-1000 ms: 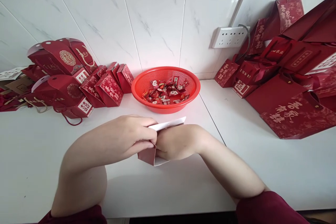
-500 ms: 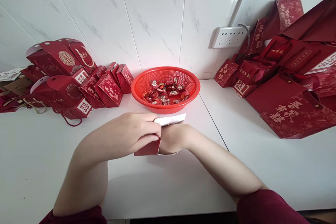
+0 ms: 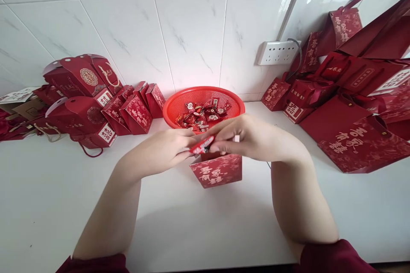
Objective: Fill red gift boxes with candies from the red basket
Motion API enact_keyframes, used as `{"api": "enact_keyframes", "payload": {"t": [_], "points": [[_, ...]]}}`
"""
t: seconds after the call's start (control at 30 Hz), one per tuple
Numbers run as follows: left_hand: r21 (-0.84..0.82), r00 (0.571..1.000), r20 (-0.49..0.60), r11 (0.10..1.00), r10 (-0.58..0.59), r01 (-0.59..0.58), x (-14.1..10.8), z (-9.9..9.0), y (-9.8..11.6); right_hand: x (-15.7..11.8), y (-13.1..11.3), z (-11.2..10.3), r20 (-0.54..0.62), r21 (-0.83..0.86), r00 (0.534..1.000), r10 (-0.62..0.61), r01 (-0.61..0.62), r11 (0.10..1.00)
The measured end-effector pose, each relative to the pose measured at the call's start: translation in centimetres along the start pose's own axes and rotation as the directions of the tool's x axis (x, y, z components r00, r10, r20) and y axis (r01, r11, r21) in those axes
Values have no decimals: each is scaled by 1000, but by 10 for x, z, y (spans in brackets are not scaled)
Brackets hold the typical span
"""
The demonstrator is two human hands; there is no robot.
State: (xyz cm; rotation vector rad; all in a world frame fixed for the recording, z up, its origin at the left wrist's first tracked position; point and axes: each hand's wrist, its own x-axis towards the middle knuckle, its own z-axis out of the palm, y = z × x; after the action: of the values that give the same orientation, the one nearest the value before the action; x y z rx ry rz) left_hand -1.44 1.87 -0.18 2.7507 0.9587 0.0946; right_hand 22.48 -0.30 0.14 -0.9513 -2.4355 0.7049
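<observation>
Between my arms is a red gift box (image 3: 218, 171) with pale characters on its front, its top open. My left hand (image 3: 166, 147) is closed at the box's upper left edge; its fingertips are partly hidden. Above the opening, my right hand (image 3: 253, 138) is closed on a red-wrapped candy (image 3: 203, 145), pinched between thumb and fingers. The candy's tip reaches close to my left fingers. Just behind my hands stands a red plastic basket (image 3: 173, 101) with many small wrapped candies (image 3: 205, 115) in it.
Several red gift boxes (image 3: 136, 113) stand to the left, beside handled boxes (image 3: 78, 115). Stacked red bags and boxes (image 3: 355, 136) fill the right side. A white power strip (image 3: 277, 53) hangs on the tiled wall (image 3: 192, 25) above the white table (image 3: 173, 222).
My right hand has come out of the box and now holds a wrapped candy above it. The box has turned so its printed face shows toward me.
</observation>
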Motion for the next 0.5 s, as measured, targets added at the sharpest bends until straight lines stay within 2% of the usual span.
{"api": "enact_keyframes", "payload": {"t": [0.1,0.17,0.27,0.4,0.5], "points": [[-20,999,29,1000,-19,20,2,2,-4,6,9,0,-198,342,980,7,62,938],[-81,997,-14,994,-70,68,2,2,-7,8,16,1,-269,490,961,65,79,868],[-238,973,-149,961,-177,138,1,-1,-9,9,20,1,-223,613,966,131,34,790],[-415,945,-259,907,-202,80,3,1,-5,10,18,1,-171,682,975,143,12,731],[-555,889,-342,829,-305,71,9,9,-3,13,16,4,-165,691,978,125,24,723]]}}
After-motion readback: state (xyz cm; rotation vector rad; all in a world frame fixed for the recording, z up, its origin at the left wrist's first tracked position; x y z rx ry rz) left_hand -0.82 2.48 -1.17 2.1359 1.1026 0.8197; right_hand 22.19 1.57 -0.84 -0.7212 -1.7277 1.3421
